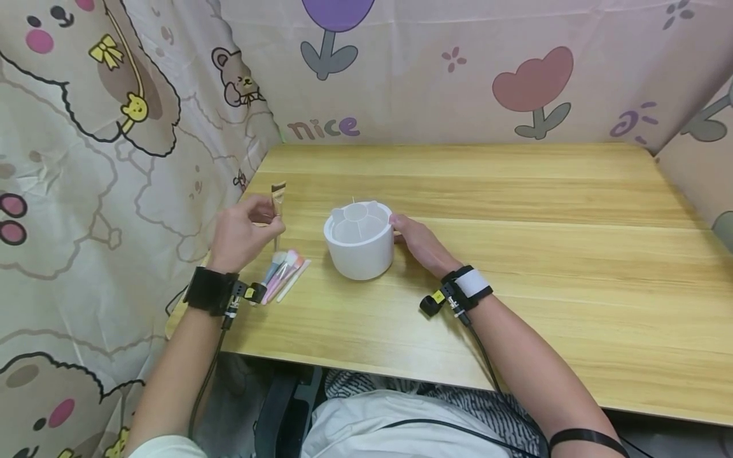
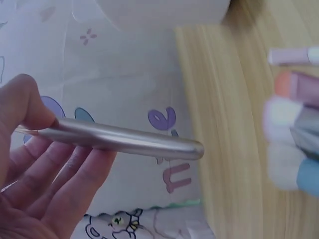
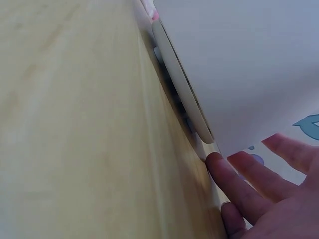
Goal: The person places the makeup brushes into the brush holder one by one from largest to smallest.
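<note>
My left hand (image 1: pixel 243 232) pinches a makeup brush (image 1: pixel 278 194) between thumb and fingers, its dark bristles up and its handle hanging down. The left wrist view shows the smooth silvery handle (image 2: pixel 124 139) passing under the thumb and over the fingers. To the right stands a white round divided organizer (image 1: pixel 359 251), its compartments facing up. My right hand (image 1: pixel 420 242) is at the organizer's right side, with its thumb by the rim. In the right wrist view, its fairly straight fingers (image 3: pixel 244 189) reach the lower edge of the white wall.
Several makeup brushes (image 1: pixel 286 270) with pink, blue and white parts lie together on the wooden table (image 1: pixel 544 267), just below the left hand. Patterned curtains (image 1: pixel 412 83) hang behind the table and along its left side. Cables run from both wrist cameras.
</note>
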Demonstrator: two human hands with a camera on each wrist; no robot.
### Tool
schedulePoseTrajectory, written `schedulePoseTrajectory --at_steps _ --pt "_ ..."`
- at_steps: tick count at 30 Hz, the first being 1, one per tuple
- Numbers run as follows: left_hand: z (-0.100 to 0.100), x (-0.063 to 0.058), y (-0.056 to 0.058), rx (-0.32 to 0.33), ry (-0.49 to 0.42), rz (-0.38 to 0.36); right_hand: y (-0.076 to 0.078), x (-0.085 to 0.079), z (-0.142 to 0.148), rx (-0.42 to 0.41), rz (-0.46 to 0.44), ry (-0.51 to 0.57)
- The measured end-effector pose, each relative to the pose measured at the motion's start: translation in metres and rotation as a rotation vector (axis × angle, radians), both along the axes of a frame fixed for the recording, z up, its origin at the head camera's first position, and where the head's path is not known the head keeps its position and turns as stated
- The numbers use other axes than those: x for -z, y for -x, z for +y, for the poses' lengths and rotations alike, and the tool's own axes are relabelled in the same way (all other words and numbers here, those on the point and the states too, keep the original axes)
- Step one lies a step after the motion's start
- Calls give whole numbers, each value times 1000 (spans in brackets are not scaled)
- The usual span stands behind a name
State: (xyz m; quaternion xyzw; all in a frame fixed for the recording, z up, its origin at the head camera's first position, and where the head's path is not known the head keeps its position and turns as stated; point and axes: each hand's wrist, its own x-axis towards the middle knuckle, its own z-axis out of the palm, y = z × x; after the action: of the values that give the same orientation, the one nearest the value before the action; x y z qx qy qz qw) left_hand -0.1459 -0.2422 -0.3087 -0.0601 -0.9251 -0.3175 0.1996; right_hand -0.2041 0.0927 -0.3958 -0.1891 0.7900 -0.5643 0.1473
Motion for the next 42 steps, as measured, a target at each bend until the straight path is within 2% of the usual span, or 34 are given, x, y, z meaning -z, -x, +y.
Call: schedulePoseTrajectory --at_steps 7,13,19,27,34,42 --pt "13 -4 0 59 -77 24 0 1 -1 -27 -21 32" --pt "23 -4 2 71 -78 118 0 1 -2 -37 -38 32" --pt "35 -6 3 120 -150 174 -1 1 -1 -32 -41 26" --pt "48 -13 1 133 -214 202 -1 0 -1 -27 -50 20" --pt "57 -19 -2 161 -291 269 0 1 -1 -35 -43 18" --pt "65 -21 -3 232 -388 243 0 2 -1 -31 -42 0"
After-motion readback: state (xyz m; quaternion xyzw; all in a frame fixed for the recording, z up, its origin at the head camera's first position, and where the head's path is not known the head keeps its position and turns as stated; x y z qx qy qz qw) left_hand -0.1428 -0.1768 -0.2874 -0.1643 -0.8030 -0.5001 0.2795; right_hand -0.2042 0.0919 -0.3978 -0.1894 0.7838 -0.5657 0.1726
